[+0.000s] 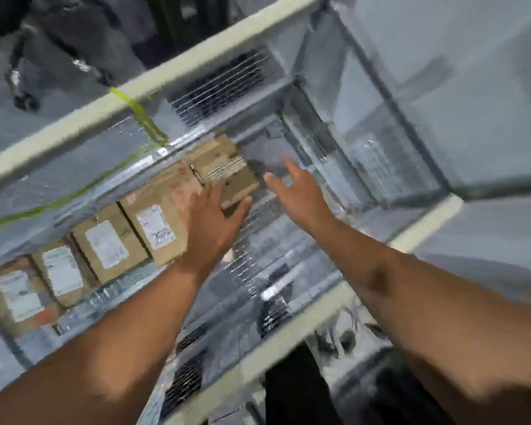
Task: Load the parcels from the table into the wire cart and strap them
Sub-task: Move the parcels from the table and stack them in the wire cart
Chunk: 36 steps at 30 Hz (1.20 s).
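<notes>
1. Lower left of the frame: three small brown cardboard parcels [108, 243] stand side by side inside the silver wire cart with cream top rails [196, 56]. Each carries a white paper label; the print is too blurred to read.
2. Upper left: a yellow-green strap [141, 118] drops from the far rail and runs along the cart's side above the parcels.
3. Centre left: a larger brown cardboard box [157, 216] touches the right end of the row. It has a white label and red writing, both unreadable.
4. Centre: the left hand [209, 222] lies flat on this box's right end, fingers straight and slightly apart, thumb beside the box's edge.
5. Right of centre: the right hand [295, 191] hovers with fingers spread, holding nothing, above the wire mesh floor [258, 234] of the cart. Open room runs from the box's edge to the cart's right side.
6. Outside the rails lies a grey floor [488, 225]; the whole view is motion-blurred.
</notes>
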Tool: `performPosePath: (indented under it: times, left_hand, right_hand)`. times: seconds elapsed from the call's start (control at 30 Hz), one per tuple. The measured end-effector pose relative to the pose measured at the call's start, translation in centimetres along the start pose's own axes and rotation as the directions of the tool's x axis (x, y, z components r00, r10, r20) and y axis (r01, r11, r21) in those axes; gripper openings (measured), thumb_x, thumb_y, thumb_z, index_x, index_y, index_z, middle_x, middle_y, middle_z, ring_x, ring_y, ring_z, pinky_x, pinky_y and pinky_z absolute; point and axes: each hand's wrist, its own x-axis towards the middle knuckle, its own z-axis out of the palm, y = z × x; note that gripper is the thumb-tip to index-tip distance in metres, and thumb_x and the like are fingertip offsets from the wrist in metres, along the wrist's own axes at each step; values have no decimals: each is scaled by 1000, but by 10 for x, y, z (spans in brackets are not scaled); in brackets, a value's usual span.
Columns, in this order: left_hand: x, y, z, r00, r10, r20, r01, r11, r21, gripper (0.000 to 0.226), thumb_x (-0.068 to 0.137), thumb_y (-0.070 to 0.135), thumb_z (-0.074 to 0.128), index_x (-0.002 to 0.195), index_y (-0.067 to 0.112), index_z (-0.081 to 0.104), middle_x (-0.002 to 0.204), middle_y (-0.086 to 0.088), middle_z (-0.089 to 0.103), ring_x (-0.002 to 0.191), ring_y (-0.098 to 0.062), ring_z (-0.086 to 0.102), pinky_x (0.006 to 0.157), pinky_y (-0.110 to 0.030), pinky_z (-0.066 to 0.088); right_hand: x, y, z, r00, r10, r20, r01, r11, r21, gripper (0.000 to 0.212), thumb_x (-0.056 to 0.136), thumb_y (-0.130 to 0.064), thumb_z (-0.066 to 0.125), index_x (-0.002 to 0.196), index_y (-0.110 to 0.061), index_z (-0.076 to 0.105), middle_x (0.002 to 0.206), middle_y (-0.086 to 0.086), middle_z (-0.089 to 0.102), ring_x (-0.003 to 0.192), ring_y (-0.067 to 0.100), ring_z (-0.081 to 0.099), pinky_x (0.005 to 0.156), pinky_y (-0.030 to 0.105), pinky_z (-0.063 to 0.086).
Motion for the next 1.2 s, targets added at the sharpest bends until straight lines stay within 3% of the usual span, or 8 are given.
performPosePath:
  times: [0.2, 0.3, 0.43, 0.6, 0.73, 0.87, 0.97, 1.2]
  left_hand:
    - [-130, 88, -41, 937, 326, 123, -322, 945, -56, 78, 94, 67, 54, 150, 12, 51, 156, -16, 46, 147, -33, 37, 122, -52, 28]
    - [-208, 110, -33, 843, 482, 239, -481, 874, -67, 65, 98, 62, 55, 139, 11, 59, 142, -15, 57, 137, -36, 47, 116, -56, 36]
    - [-334, 150, 17, 665, 518, 538, -531, 835, -147, 82, 84, 71, 54, 148, 21, 52, 160, -7, 43, 149, -26, 36, 123, -46, 30]
    - [-491, 168, 90, 308, 553, 774, -634, 726, -267, 78, 88, 67, 60, 153, 28, 45, 160, 2, 40, 149, -18, 37, 121, -38, 32]
    - [-577, 160, 151, 269, 490, 829, -584, 767, -264, 76, 84, 65, 72, 146, 29, 45, 144, 8, 54, 136, -19, 50, 106, -15, 40]
    - [-615, 141, 193, 417, 417, 807, -552, 822, -140, 98, 91, 45, 76, 165, 20, 17, 165, -6, 29, 148, -27, 36, 116, -33, 33]
    - [-616, 134, 199, 515, 347, 784, -352, 919, -175, 100, 90, 27, 81, 163, 30, 13, 158, -3, 43, 138, -25, 51, 114, -40, 42]
    - [-603, 121, 162, 468, 248, 848, -182, 966, -182, 56, 94, 13, 75, 138, 37, 50, 128, 3, 69, 107, -16, 73, 88, -43, 63]
  right_hand:
    - [-228, -6, -73, 852, 75, -518, 23, 983, 180, 63, 100, -49, 60, 156, -24, 44, 159, 2, 45, 150, 20, 34, 121, 28, 23]
    - [-364, 7, -77, 700, 181, -691, 0, 968, 253, 68, 95, -47, 58, 151, -9, 49, 154, 9, 52, 143, 24, 45, 119, 25, 27]
    - [-542, 55, -80, 427, 367, -827, -101, 928, 359, 69, 95, -59, 52, 153, -22, 47, 145, -17, 44, 138, -1, 35, 118, 18, 24]
    - [-715, 126, -48, 98, 605, -790, -82, 796, 600, 53, 100, -50, 59, 149, -32, 48, 148, -14, 50, 134, -2, 44, 111, 19, 33]
    - [-778, 178, 8, -20, 783, -622, 16, 622, 783, 57, 97, -63, 53, 150, -48, 39, 157, -15, 41, 135, 0, 39, 107, 26, 32]
    - [-795, 219, 50, 50, 876, -479, 120, 471, 874, 64, 97, -64, 52, 155, -43, 36, 161, -11, 39, 145, 13, 41, 113, 35, 37]
    - [-791, 240, 59, 148, 890, -430, 138, 412, 901, 63, 97, -65, 52, 154, -44, 37, 158, -12, 40, 143, 13, 42, 109, 36, 39]
    - [-747, 259, 33, 470, 795, -383, 186, 336, 924, 55, 101, -54, 56, 150, -33, 46, 146, 0, 54, 126, 14, 60, 81, 24, 51]
